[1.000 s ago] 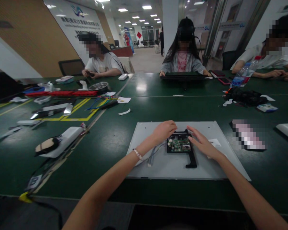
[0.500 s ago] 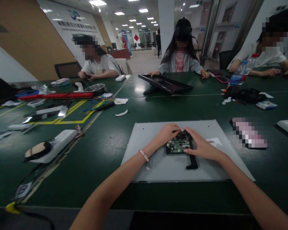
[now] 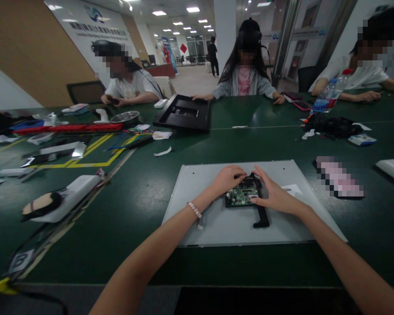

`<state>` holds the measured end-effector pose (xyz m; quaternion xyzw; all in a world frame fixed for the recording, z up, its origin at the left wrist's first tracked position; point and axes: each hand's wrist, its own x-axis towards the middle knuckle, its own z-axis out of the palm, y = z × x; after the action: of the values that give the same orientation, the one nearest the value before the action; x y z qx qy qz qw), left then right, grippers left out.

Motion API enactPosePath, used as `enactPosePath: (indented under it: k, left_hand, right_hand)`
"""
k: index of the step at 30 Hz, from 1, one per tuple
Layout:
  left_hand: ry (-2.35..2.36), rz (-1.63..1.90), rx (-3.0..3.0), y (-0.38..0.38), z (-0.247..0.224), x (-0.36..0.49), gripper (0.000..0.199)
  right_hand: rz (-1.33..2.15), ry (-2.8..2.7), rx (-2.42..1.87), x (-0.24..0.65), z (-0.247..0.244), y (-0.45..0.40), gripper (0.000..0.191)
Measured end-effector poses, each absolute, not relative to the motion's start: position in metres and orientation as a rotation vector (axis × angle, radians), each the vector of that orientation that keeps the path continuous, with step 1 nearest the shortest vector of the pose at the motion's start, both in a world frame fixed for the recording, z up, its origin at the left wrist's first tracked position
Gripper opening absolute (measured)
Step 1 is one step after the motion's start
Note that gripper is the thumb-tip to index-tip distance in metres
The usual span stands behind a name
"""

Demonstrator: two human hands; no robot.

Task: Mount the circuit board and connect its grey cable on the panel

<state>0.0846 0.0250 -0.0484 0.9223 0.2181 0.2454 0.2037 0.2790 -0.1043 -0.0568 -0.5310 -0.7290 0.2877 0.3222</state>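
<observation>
A green circuit board (image 3: 240, 196) in a black plastic housing lies on a light grey flat panel (image 3: 213, 229). The housing's black arm (image 3: 262, 218) reaches toward me and ends in a short foot. My left hand (image 3: 230, 178) is at the board's far left corner, fingers curled together; what they pinch is hidden. On the right side, my right hand (image 3: 276, 194) has its thumb near the board's edge and its fingers raised and spread apart from the thumb. A beaded bracelet circles my left wrist.
A person across the table touches a black frame (image 3: 185, 113). A pink phone-shaped thing (image 3: 339, 177) lies right of the panel. At left are a white device (image 3: 74, 197), cables and tools. Bottles (image 3: 328, 97) and a black bundle (image 3: 331, 127) stand at far right.
The person across has swung the black frame leftward and tilted it. My right fingers have lifted and spread away from my left fingertips. The board stays in place on the panel.
</observation>
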Motion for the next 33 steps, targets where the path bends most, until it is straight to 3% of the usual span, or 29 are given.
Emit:
enactPosePath:
  k: [19,25,33]
  left_hand:
    - [0.714,0.725,2.467,0.02,-0.039,0.084,0.019]
    - [0.82,0.726,2.5,0.05,-0.02,0.064,0.022]
    - [1.911,0.879,2.481,0.126,-0.008,-0.047,0.035]
  right_hand:
    - [0.668,-1.976,-1.39,0.279,-0.062,-0.104,0.109]
    - [0.668,-1.985,-1.393,0.278,-0.061,-0.106,0.107]
    - [0.673,-1.99,-1.421,0.277,-0.06,-0.11,0.104]
